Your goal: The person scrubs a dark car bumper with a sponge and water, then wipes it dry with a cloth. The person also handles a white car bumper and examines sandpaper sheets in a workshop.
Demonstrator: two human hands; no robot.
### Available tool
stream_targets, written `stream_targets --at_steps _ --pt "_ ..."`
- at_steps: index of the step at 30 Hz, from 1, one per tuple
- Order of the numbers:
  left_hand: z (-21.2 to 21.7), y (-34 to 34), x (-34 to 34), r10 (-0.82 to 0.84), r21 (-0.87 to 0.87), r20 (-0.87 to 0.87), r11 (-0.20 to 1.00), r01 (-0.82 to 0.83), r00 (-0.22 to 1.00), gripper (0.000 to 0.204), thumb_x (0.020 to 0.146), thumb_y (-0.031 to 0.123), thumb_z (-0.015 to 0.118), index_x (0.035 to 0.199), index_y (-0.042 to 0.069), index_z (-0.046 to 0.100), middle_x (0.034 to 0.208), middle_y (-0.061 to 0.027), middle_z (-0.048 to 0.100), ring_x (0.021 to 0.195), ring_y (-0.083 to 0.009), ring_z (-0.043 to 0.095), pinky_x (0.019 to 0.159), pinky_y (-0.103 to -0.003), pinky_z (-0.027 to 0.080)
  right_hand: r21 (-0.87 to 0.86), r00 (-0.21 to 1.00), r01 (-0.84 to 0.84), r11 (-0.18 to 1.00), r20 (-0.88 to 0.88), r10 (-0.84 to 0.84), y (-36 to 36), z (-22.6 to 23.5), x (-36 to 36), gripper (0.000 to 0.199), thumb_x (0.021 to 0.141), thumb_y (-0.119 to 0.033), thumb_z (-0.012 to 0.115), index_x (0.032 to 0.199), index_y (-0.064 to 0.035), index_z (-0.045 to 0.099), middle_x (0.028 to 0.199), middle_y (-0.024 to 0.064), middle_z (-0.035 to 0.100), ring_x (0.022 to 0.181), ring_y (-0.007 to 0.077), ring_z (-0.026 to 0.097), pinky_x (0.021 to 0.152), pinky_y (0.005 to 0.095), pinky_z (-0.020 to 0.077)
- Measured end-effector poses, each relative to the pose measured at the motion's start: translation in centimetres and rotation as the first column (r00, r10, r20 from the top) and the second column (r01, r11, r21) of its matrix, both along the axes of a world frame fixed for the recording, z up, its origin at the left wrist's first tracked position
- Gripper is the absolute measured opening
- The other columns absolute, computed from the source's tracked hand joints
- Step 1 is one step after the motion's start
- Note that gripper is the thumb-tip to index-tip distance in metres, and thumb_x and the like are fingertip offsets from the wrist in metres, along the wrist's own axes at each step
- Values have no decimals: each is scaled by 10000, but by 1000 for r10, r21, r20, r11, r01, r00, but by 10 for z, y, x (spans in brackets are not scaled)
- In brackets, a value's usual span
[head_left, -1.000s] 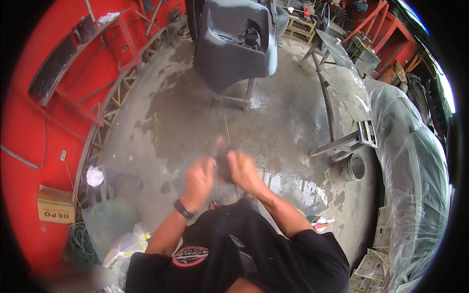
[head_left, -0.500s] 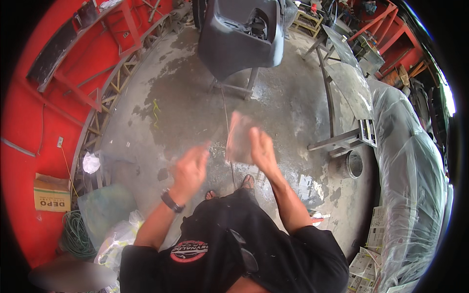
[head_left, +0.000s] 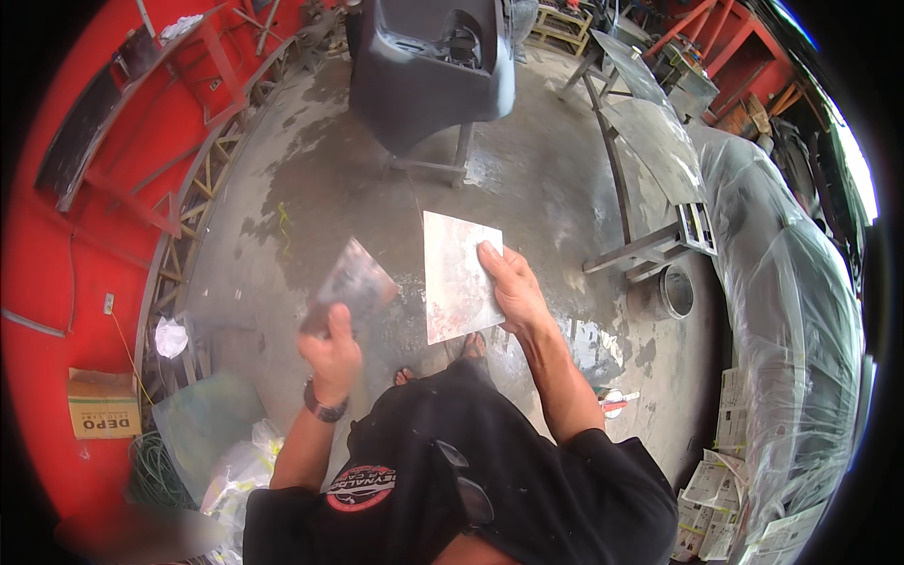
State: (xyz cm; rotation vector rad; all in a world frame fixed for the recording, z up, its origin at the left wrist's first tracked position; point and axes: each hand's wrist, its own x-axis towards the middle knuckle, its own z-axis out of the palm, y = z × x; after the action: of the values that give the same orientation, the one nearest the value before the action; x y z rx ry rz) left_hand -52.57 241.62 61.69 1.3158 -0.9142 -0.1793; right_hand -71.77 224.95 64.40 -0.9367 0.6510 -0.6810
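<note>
A thin, flat, whitish rectangular plate [head_left: 457,282] with pinkish-grey smears is gripped at its right edge by my right hand [head_left: 520,290], thumb pressed on its face. My left hand [head_left: 331,358], which wears a dark wristwatch [head_left: 325,402], pinches the lower corner of a smaller grey-brown square plate [head_left: 353,282]. That smaller piece is blurred by motion, so its material is unclear. A gap separates the two plates, both held in front of my waist above the floor.
Ahead, a dark grey car bumper [head_left: 428,85] rests on a metal stand [head_left: 461,155]. To the right are a metal frame bench [head_left: 650,240], a bucket [head_left: 674,292] and a long plastic-covered form [head_left: 782,311]. On the left lie a cardboard box [head_left: 102,403] and coiled green hose [head_left: 155,471].
My hands have shifted; the plate in my right hand now shows its broad face. The square plate has come into view in my left hand, which moved left and down. The scene has slid slightly left.
</note>
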Motion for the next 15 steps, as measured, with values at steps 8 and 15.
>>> stream_targets --at_steps 8,15 --pt "-20 -40 16 -153 313 99 943 115 983 282 1011 175 600 1099 -86 661 950 -149 717 833 -192 661 789 -314 520 12 971 -183 983 -152 183 28 6 -4 386 1024 -345 563 1177 0 646 998 83 717 758 130 678 673 292 561" --pt "-15 -34 8 -89 16 -827 983 181 556 335 1030 278 580 1215 2 624 1044 -39 699 883 -198 667 844 -321 521 -558 927 91 825 -255 -275 23 30 -25 335 1035 -285 552 1164 8 649 952 96 717 809 135 647 727 299 515"
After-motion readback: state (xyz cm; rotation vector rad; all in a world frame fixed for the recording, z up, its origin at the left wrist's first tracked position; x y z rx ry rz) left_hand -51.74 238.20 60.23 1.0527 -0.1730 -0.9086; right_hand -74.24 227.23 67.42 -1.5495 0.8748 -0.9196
